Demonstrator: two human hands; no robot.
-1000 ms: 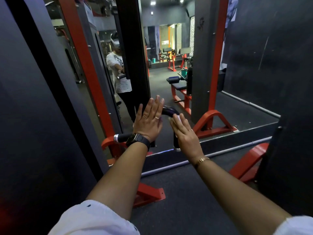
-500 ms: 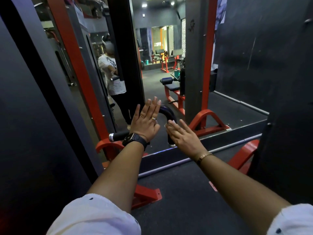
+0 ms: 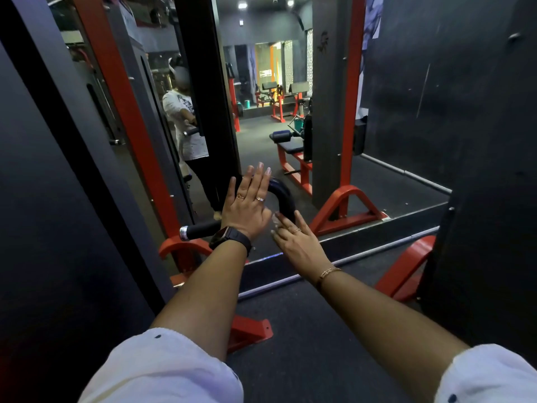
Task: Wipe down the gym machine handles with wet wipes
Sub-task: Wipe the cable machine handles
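Note:
A black curved machine handle with a chrome end cap runs from the left and bends down at the right. My left hand lies flat against its middle part, fingers straight and pointing up, a black watch on the wrist. My right hand reaches in from the right with straight fingers. Its fingertips press a small whitish wet wipe against the down-turned end of the handle. Most of the wipe is hidden under the fingers.
A wall mirror stands right behind the handle and reflects a person, red benches and the gym floor. Red and grey machine uprights rise at the left. Red frame feet sit on the dark rubber floor, and a dark panel is at the right.
My right hand has slid down the bent end of the handle, towards me, with the wipe under its fingers. My left hand stays flat on the handle.

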